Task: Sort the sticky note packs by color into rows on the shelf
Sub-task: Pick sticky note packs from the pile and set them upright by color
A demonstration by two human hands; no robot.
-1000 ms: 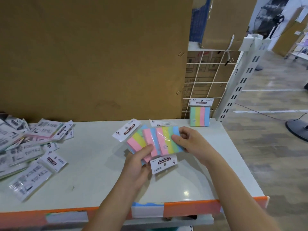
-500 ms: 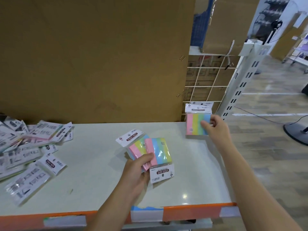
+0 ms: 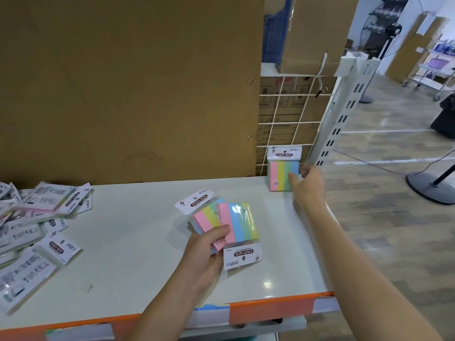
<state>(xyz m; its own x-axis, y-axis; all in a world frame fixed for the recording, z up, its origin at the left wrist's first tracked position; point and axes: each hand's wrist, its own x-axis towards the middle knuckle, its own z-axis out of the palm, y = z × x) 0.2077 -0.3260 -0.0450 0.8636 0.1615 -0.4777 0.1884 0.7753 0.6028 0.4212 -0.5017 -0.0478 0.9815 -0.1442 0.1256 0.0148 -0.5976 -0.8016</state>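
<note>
So the right hand (image 3: pixel 309 187) is way out at the back right corner of the shelf (image 3: pixel 138 242), thumb on the front of the upright pack (image 3: pixel 280 174) and fingers curled round its right edge, so it's pinching it. That pack stands on its bottom edge, header up, right by the wire grid (image 3: pixel 290 114). To me that looks like the start of a row, tucked in the corner so it won't flop over. The left hand (image 3: pixel 209 249) grips two packs (image 3: pixel 240 225) fanned out above the middle of the shelf, one header pointing up-left and the other toward the person, with the thumb across both. My guess is they're fanned so the next one peels off easily. All three show pink, yellow, green and blue stripes. The jumbled pile (image 3: pixel 37 225) sits well apart at the left end, so there's plenty left to sort.
</note>
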